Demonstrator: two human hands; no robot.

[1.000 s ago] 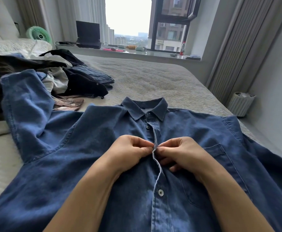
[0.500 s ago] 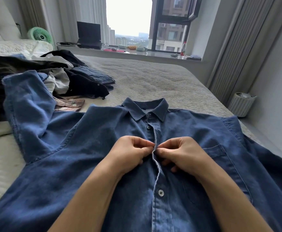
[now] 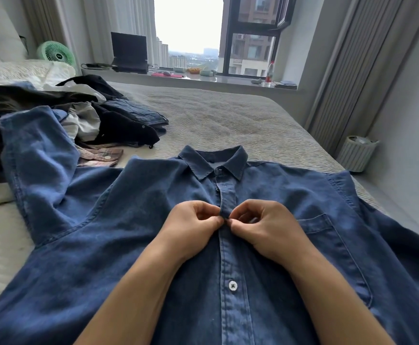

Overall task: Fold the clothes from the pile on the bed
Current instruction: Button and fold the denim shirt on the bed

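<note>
Head view shows your denim shirt [image 3: 290, 245] spread front-up across the lower half of the frame, collar pointing toward the window. Your left hand [image 3: 191, 230] and right hand [image 3: 263, 227] meet at the placket [image 3: 228, 202] mid-frame, fingertips of both pinched on its edge where a button seems to be going through; the button itself is hidden. You look to be fastening the front before folding, so next you need the closure seated, then the cloth smoothed flat. One white button [image 3: 233, 285] below is done up. The sleeve [image 3: 36, 155] at centre left runs up over the pile [image 3: 91, 120] in the upper left, so pull it free first. Bare bed [image 3: 228, 120] lies beyond the collar; the mattress edge drops off at right.
</note>
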